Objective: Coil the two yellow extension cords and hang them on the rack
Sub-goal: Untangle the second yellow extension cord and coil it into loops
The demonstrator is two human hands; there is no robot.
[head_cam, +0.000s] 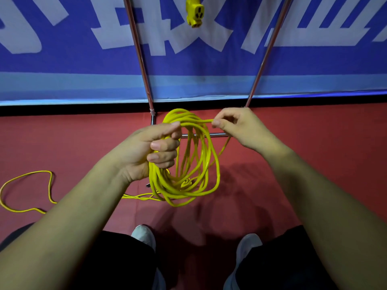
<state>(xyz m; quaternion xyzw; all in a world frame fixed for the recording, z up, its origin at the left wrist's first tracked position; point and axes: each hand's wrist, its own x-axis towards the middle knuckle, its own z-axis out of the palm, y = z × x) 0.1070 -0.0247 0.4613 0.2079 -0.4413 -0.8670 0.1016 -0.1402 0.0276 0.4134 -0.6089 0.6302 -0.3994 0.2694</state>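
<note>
My left hand (150, 151) is closed around the top of a coil of yellow extension cord (201, 176) with several loops hanging down over the floor. My right hand (240, 126) pinches a strand of the same cord between thumb and forefinger and holds it level toward the left hand. The cord's loose length (27, 185) trails across the red floor at the left. A yellow socket end (195, 12) hangs at the top centre between the rack's two metal poles (138, 51).
The rack's right pole (266, 53) slants up and its low crossbar (215, 135) runs behind the coil. A blue banner with white characters (62, 49) covers the wall. My shoes (144, 235) stand on the red floor (314, 126) below.
</note>
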